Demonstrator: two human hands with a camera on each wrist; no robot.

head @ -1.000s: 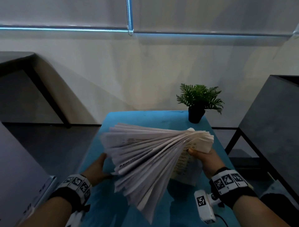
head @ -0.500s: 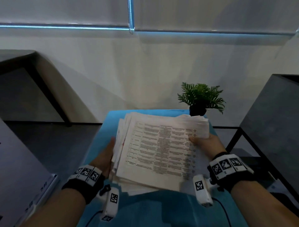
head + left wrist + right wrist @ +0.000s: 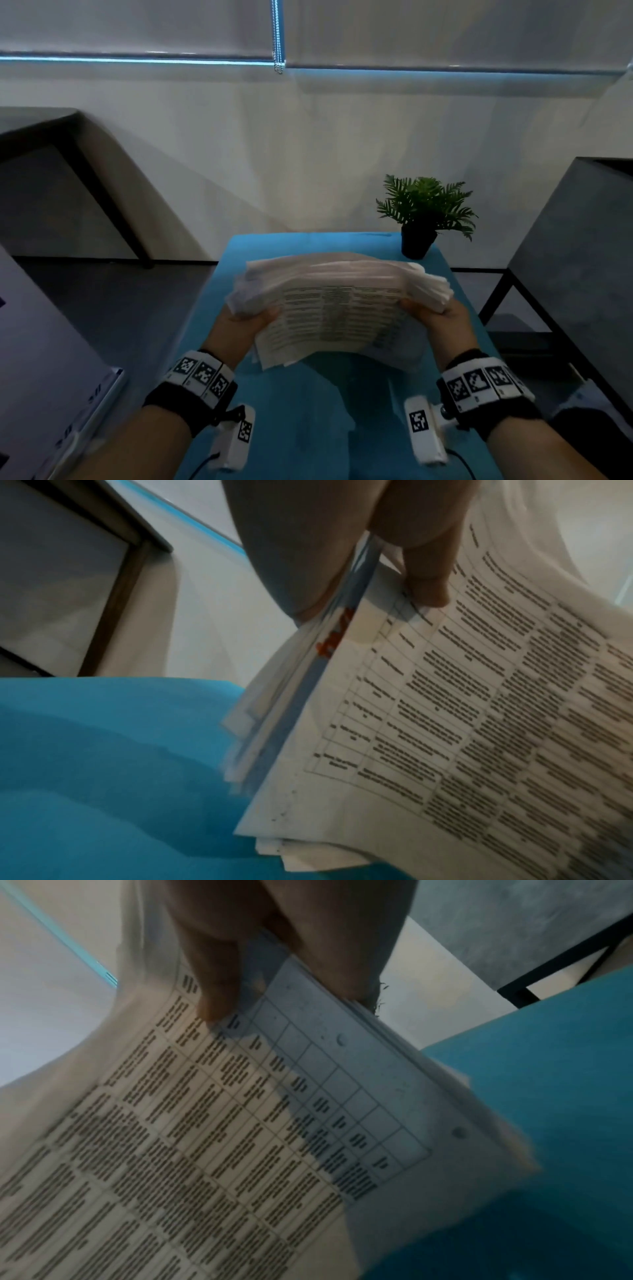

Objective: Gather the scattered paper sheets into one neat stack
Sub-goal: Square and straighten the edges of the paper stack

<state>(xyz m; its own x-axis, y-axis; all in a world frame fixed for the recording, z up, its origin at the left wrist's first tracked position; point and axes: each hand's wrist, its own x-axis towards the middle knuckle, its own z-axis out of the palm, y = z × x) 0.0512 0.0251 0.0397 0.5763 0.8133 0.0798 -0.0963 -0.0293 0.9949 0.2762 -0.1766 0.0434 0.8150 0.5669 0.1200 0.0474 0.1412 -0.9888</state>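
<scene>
A thick bundle of printed paper sheets (image 3: 337, 308) hangs above the blue table (image 3: 308, 411), bowed upward in the middle, its edges uneven. My left hand (image 3: 250, 317) grips the bundle's left side, thumb on top of the printed page (image 3: 496, 696) and fingers underneath. My right hand (image 3: 428, 308) grips the right side the same way, its thumb (image 3: 212, 982) pressing the top sheet (image 3: 240, 1123). The near edge of the bundle dips toward the table. Sheets lower in the bundle are hidden by the top page.
A small potted fern (image 3: 423, 212) stands at the table's far right corner. A dark grey table (image 3: 575, 257) with a black frame is at the right, another dark table (image 3: 41, 137) at the far left. A white box (image 3: 41, 377) sits at the near left.
A second ago the sheets fanned out from my right hand alone. They came together flat, and now both hands grip the bundle's sides and hold it bowed above the table.
</scene>
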